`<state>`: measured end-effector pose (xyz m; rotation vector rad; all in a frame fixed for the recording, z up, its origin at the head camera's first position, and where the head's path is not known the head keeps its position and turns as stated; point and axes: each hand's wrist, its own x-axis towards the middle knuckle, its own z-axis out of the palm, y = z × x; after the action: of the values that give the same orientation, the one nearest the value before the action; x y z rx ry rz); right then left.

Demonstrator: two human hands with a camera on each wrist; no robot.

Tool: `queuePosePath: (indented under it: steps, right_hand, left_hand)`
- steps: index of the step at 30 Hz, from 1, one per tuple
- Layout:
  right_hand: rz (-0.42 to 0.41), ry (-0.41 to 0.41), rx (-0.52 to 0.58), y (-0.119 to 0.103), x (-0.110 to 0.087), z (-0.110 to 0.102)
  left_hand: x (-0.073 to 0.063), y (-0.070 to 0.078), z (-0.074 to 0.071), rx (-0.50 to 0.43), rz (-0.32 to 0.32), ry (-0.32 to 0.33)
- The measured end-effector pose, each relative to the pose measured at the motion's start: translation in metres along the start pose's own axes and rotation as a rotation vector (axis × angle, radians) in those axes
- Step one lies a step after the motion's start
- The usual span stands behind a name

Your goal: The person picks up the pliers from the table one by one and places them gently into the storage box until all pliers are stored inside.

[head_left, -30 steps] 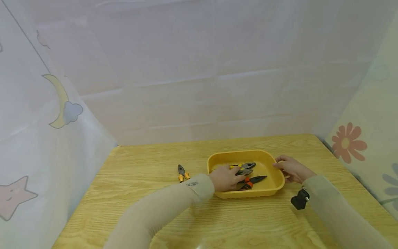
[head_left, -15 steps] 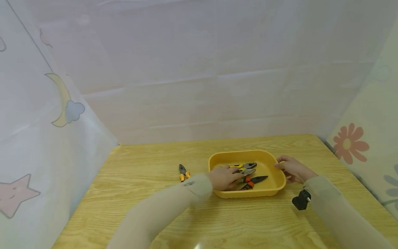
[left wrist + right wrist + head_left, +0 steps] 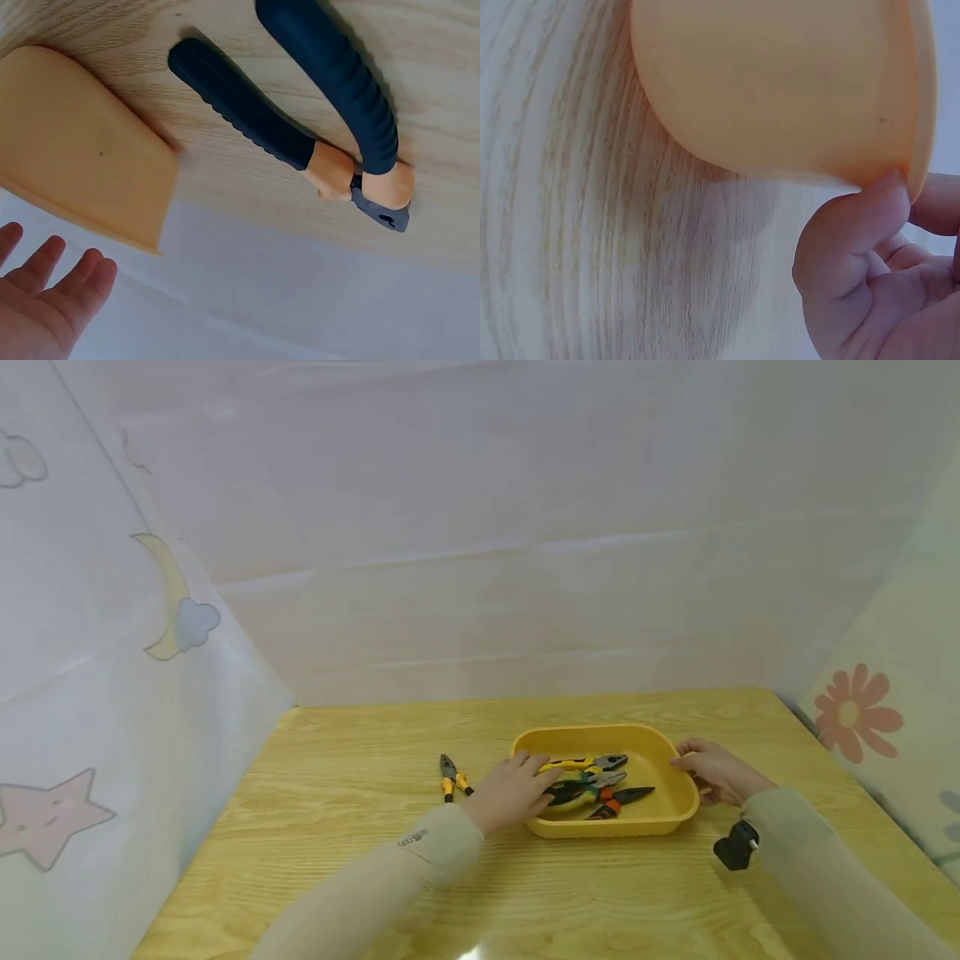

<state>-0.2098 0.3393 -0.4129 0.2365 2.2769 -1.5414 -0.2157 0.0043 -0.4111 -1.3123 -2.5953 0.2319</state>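
Note:
My right hand [image 3: 716,772] pinches the right rim of a yellow plastic tray [image 3: 667,827]; in the right wrist view, thumb and fingers lie on either side of that rim. Over the tray's left edge is my left hand [image 3: 510,795], its fingers spread and holding nothing. Inside the tray lie pliers with yellow-and-black handles [image 3: 566,764], green-handled pliers [image 3: 567,792] and red-and-black long-nose pliers [image 3: 632,794]. Left of the tray, another pair of pliers [image 3: 448,767] lies on the table, with dark grips and orange collars in the left wrist view.
The wooden table [image 3: 360,743] runs back to a pale cloth wall [image 3: 480,610]. Printed cloth also hangs at the left and right sides. A small black device [image 3: 737,845] sits on the right wrist.
My left hand has drawn back leftward from over the pliers to the tray's left edge, uncovering the green handles. The right hand keeps its place on the rim. The head view has shifted slightly.

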Motion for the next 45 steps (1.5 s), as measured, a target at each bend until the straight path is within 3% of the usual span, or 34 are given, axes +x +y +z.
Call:
queuePosePath:
  steps: [7, 13, 20, 28, 35, 45]
  right_hand:
    - [0.003, 0.003, 0.006, 0.003, -0.001, 0.000]
    - [-0.005, 0.004, 0.006, 0.006, -0.002, -0.001]
    - [0.000, 0.010, 0.004, 0.005, -0.001, -0.002]
    - [0.003, 0.013, 0.000, 0.005, -0.001, -0.001]
    - [-0.008, 0.010, -0.007, 0.005, 0.000, 0.000]
    - [-0.004, 0.013, -0.023, 0.002, 0.001, 0.000]
  left_hand:
    - [-0.013, 0.003, -0.004, 0.030, -0.102, 0.098]
    - [-0.027, 0.003, -0.005, 0.083, -0.127, 0.244]
    - [-0.043, 0.000, 0.000, 0.047, -0.177, 0.330]
    - [-0.058, -0.004, 0.011, 0.065, -0.228, 0.472]
    - [-0.067, -0.006, 0.021, 0.020, -0.313, 0.481]
    - [-0.075, -0.004, 0.036, 0.026, -0.434, 0.393]
